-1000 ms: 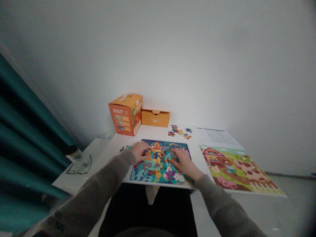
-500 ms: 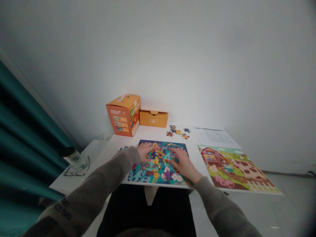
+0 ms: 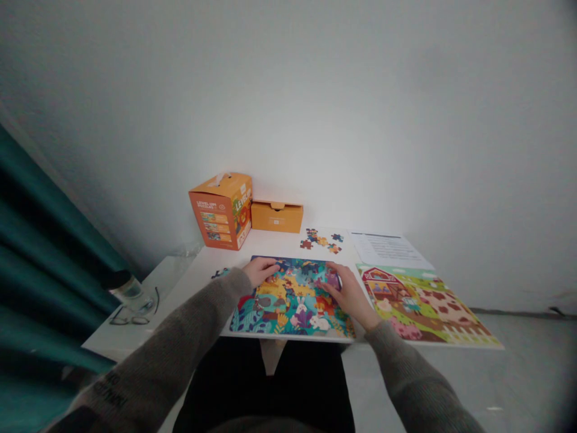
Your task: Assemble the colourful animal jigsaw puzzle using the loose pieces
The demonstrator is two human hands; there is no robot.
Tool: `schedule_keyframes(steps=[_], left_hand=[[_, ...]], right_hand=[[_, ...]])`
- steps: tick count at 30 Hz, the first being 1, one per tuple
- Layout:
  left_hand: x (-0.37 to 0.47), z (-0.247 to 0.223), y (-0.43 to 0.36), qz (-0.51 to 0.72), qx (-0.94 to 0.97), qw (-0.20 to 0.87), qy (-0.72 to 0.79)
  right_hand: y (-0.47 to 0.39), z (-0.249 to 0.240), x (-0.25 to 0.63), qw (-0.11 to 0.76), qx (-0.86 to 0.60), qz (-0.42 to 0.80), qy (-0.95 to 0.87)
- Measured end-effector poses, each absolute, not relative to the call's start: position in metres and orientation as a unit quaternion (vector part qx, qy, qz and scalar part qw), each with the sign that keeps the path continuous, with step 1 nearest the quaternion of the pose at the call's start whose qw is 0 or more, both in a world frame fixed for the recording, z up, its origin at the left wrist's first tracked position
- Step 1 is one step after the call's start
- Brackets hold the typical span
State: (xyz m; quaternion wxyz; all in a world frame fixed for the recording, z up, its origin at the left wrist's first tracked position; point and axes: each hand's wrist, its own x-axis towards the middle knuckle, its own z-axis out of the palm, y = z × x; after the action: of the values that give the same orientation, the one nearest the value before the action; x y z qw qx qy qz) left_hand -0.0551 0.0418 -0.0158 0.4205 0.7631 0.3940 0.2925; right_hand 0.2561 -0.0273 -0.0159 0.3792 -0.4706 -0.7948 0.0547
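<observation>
since the earlier frame the right hand (image 3: 351, 294) has slid outward to the jigsaw's right edge, and the left hand (image 3: 260, 270) has gone up to its upper left corner. the right thumb and fingers stand apart; the left fingers curl loosely; whether either pinches a piece, i cannot tell. the jigsaw (image 3: 288, 308) lies flat at the table's (image 3: 273, 242) near edge, loose pieces (image 3: 321, 241) behind, a farm picture (image 3: 433, 308) to the right.

A teal curtain (image 3: 40, 252) hangs at left near a dark-lidded clear bottle (image 3: 134, 294) and eyeglasses (image 3: 139, 320) — close together on a white tabletop (image 3: 167, 285) — while printed paper (image 3: 392, 250) lies toward the right.
</observation>
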Motion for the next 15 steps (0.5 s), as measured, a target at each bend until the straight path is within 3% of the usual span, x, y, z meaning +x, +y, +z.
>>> schedule_keyframes(steps=[6, 15], left_hand=[[-0.031, -0.025, 0.036, 0.377, 0.627, 0.568, 0.378], [-0.03, -0.025, 0.036, 0.376, 0.579, 0.607, 0.394]], right_hand=[[-0.038, -0.016, 0.246, 0.382, -0.442, 0.083, -0.807], [-0.041, -0.008, 0.231, 0.358, -0.424, 0.11, -0.824]])
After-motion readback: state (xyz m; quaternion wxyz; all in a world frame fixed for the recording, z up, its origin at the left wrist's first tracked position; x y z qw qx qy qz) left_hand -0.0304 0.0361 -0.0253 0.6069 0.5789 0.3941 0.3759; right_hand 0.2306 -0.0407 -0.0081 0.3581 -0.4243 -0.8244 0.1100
